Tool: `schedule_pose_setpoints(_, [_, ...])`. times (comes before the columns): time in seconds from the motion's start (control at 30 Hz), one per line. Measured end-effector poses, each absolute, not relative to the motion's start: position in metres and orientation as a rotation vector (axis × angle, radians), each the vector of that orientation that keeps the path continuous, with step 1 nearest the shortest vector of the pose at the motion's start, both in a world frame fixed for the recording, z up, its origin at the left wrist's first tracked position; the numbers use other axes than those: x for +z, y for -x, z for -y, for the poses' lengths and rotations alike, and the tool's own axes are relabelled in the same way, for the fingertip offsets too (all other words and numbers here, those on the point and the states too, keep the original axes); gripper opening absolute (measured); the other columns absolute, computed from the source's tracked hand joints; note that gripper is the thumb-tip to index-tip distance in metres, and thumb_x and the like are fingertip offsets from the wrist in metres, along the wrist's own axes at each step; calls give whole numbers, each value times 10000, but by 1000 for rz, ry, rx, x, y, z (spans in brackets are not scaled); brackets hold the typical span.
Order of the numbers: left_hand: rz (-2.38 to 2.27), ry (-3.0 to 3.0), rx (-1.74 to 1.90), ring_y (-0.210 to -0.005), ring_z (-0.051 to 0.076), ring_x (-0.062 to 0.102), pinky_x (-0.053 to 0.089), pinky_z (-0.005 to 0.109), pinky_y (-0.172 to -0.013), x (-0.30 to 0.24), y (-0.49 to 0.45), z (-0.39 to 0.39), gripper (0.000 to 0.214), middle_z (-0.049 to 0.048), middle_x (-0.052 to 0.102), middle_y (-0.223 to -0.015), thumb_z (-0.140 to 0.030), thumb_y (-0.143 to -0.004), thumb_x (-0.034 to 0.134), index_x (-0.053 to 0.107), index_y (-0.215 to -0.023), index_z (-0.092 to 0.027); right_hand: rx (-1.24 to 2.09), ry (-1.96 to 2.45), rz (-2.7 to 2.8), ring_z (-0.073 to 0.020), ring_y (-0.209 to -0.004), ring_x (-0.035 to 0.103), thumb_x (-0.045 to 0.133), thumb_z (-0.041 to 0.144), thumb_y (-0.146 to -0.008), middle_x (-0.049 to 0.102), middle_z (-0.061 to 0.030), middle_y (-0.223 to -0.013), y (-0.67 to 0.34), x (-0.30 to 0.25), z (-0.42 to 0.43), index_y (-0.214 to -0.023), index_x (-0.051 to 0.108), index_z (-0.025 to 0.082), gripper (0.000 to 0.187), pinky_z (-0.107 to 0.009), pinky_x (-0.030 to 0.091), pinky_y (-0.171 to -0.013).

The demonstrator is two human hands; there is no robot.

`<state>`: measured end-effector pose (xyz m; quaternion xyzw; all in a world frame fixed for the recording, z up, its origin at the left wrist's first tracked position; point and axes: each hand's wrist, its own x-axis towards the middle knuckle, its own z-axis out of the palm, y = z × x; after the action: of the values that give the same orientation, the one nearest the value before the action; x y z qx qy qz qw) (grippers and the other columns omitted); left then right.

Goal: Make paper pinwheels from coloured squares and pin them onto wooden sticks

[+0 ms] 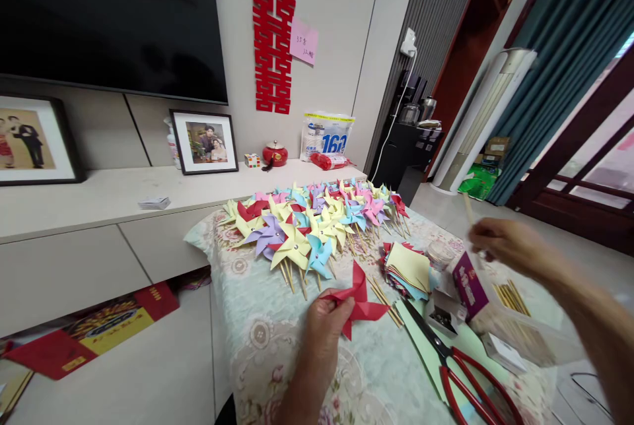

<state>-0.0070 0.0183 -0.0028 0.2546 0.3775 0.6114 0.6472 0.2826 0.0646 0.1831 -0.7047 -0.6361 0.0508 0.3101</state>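
My left hand (321, 326) pinches a red paper pinwheel (364, 303) above the tablecloth. My right hand (495, 238) is raised over a clear plastic box (539, 339) with a purple label. A pale thin stick (468, 207), blurred, pokes up from its closed fingers. Wooden sticks (512, 296) lie inside the box. Beside the red pinwheel are a few loose sticks (384, 299), a stack of cut paper squares (409, 266) and a small open box (444, 311). Red-handled scissors (446, 356) rest on green paper (421, 339). Finished pinwheels (297, 240) on sticks crowd the far side.
The table wears a floral cloth (267, 372). Behind it runs a white cabinet (113, 187) with picture frames (208, 141), a puzzle cube (252, 160), a red pot (275, 154) and a plastic package (327, 136). A small white box (504, 352) lies at the right.
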Motion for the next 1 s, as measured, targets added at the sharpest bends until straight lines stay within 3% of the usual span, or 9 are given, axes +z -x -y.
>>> schedule_pose_setpoints(0.1, [-667,-412,1405,-694,166,682,526,254,-670,11,14,-14,345,34,765,-748,-308,-530,916,735,-782,-156,1010,1504,1678,-152,-545,592,711,379,-754,682,-33,-663,-219,156,-47,-685,630,199,209,-269,421,-519])
schedule_pose_setpoints(0.3, [-534,-281,1504,-801,183,704,570,260,-715,22,25,-16,387,15,770,-806,-263,-487,964,756,-807,-196,1451,1186,1330,-100,-505,505,827,472,-665,669,3,-652,-138,72,-33,-722,632,187,350,-239,370,-529])
schedule_pose_setpoints(0.5, [-573,-406,1550,-767,172,687,563,299,-793,20,24,-14,301,20,753,-797,-296,-560,914,738,-778,-185,1622,1171,1388,-84,-493,499,811,390,-676,638,29,-602,-132,39,-28,-699,648,171,274,-215,349,-520])
schedule_pose_setpoints(0.63, [-687,-588,1464,-634,164,625,526,291,-667,17,19,-9,278,-6,670,-636,-342,-570,877,679,-688,-186,1690,1171,1490,-101,-513,492,743,260,-682,594,51,-575,-128,35,-20,-653,659,191,112,-217,376,-515])
schedule_pose_setpoints(0.73, [-750,-635,1433,-580,148,592,483,265,-602,13,16,-9,265,-7,666,-623,-337,-586,861,673,-695,-184,1718,1128,1584,-128,-567,526,727,258,-700,634,35,-630,-134,36,-20,-650,677,200,91,-240,430,-556])
schedule_pose_setpoints(0.87, [-798,-592,1526,-626,128,599,474,237,-640,9,13,-12,252,-5,703,-682,-298,-617,850,689,-766,-174,1516,1201,1439,-154,-643,594,754,470,-762,688,-12,-720,-152,41,-25,-846,744,181,301,-267,458,-637])
schedule_pose_setpoints(1.0, [-937,-737,1483,-506,88,488,384,198,-503,4,10,-14,222,-35,639,-575,-255,-613,832,674,-737,-161,1355,1107,1299,-201,-822,632,633,658,-832,718,-58,-876,-158,45,-27,-897,737,190,484,-308,478,-767])
